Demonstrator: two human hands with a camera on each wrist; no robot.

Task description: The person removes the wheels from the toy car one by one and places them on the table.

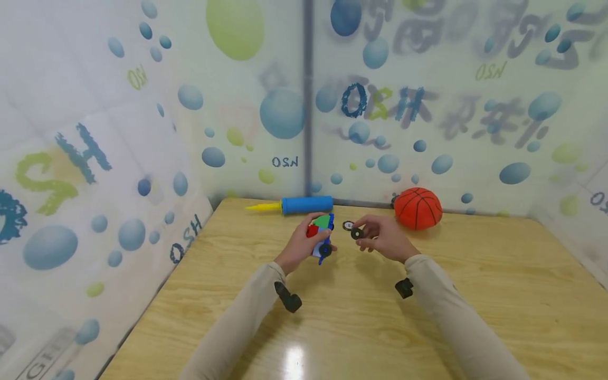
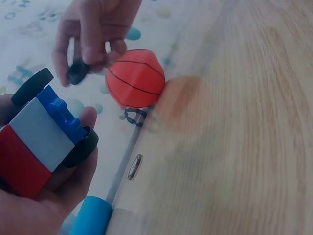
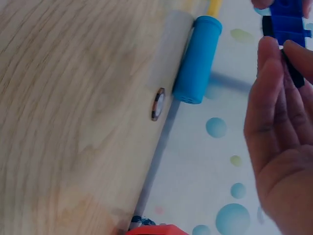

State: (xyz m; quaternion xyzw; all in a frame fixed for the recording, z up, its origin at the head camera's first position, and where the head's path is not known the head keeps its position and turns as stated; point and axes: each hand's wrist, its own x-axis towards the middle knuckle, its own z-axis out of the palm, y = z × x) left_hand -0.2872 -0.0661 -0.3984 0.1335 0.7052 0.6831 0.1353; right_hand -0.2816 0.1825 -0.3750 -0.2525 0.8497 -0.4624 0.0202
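My left hand grips a toy block car with red, green and white blocks on a blue base. Two black wheels show on the car's blue side in the left wrist view. Across a small gap, my right hand pinches a loose black wheel between thumb and fingers. In the right wrist view, that hand overlaps the car's blue base. Part of the car is hidden behind the left fingers and thumb.
Behind the hands, a small round chip lies on the wooden table. A blue hand pump with a yellow nozzle lies along the back edge, left of centre. A red ball with black lines sits at the back right. Patterned walls enclose the table.
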